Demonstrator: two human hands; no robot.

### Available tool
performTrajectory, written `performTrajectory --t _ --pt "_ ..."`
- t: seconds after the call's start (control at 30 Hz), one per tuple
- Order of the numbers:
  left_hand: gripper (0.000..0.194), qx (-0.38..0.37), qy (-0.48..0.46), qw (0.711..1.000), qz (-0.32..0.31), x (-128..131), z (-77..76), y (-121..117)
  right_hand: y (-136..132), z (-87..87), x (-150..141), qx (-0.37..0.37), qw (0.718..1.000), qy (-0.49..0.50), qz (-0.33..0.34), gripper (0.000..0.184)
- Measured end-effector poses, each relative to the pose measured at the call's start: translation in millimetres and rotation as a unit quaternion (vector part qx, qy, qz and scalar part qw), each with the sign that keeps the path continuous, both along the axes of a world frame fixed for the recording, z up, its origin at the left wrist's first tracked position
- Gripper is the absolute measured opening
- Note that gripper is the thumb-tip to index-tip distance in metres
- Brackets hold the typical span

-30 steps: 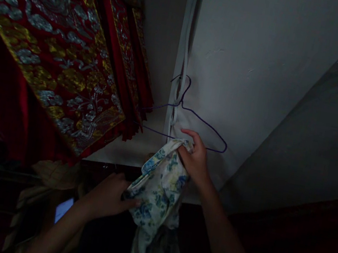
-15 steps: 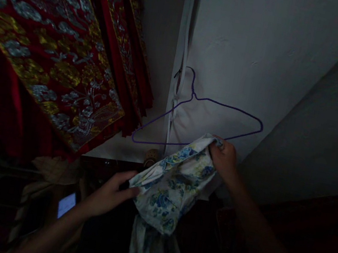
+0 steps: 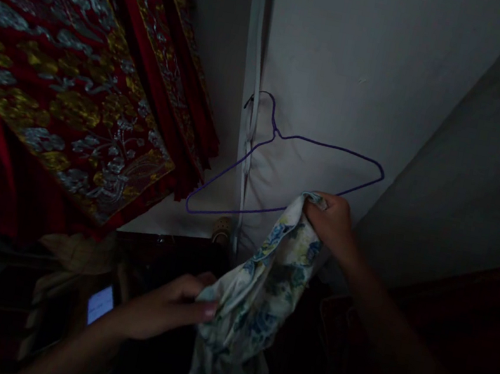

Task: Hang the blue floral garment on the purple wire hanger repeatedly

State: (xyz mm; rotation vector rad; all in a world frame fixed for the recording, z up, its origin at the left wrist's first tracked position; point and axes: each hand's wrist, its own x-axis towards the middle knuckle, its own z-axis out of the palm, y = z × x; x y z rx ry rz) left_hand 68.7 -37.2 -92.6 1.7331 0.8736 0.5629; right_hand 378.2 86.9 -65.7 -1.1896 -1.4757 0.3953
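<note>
A white garment with a blue and yellow floral print [image 3: 279, 282] is stretched between my two hands, its lower part hanging into the dark. My right hand [image 3: 331, 221] grips one upper edge, its fingers wrapped round the cloth. Lower and to the left, my left hand [image 3: 178, 306] pinches the other end of that edge, thumb on top. Behind the cloth, a purple wire hanger [image 3: 325, 143] hangs by its hook from a white cord [image 3: 258, 72] on the wall. The hanger carries nothing; my right hand and the cloth cover part of its bottom bar.
Red cloth embroidered in gold and silver [image 3: 69, 84] hangs at the left. A lit phone [image 3: 101, 304] lies below it, beside my left forearm. A shoe with holes [image 3: 222, 229] shows near the wall's foot. Clear plastic sheeting [image 3: 495, 140] slants along the right.
My right hand has moved right, spreading the garment's edge; my left hand has since dropped lower. The hanger has swung round and now faces me more broadly.
</note>
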Motion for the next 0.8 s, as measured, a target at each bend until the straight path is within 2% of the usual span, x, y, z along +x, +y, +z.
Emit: performTrajectory --t 0.1,0.17,0.3,0.37,0.4,0.47,0.53,0.6,0.73,0.8 --pt "0.048 -0.002 0.02 0.998 0.055 -3.9 -2.9 1.0 -2.2 -3.2 -5.4 0.015 1.0 -0.001 -0.026 0.031" --pt "0.054 0.053 0.082 0.989 0.11 -9.9 -10.9 7.6 -4.5 -4.9 -6.3 0.03 0.999 -0.015 -0.039 0.029" --pt "0.061 0.153 0.221 0.951 0.151 -27.6 -24.3 20.4 -8.5 -2.6 -5.2 0.027 0.998 -0.043 -0.02 0.02" --pt "0.062 0.162 0.265 0.936 0.165 -36.6 -26.2 25.4 -10.2 0.3 -5.8 0.022 0.998 -0.055 -0.013 0.018" --pt "0.064 0.142 0.285 0.935 0.157 -40.5 -25.7 28.3 -11.1 1.7 -6.4 0.02 0.998 -0.059 -0.015 0.018" --pt "0.067 0.089 0.311 0.941 0.101 -46.6 -22.3 35.6 -12.6 3.5 -7.6 0.014 0.998 -0.065 -0.018 0.018" --pt "0.062 0.085 0.313 0.944 0.055 -50.7 -16.4 43.9 -13.3 4.2 -7.5 0.008 0.997 -0.07 -0.018 0.018" --pt "0.047 0.145 0.323 0.933 0.072 -54.0 -9.8 51.2 -12.5 4.4 -5.5 0.007 0.997 -0.071 -0.02 0.018" --pt "0.042 0.281 0.38 0.857 0.203 -65.7 -0.8 57.7 -8.2 6.7 1.2 0.009 0.997 -0.069 -0.023 0.02" --pt "0.04 0.326 0.356 0.85 0.21 -73.9 1.2 58.8 -7.0 7.7 2.6 0.002 0.998 -0.065 -0.021 0.021"
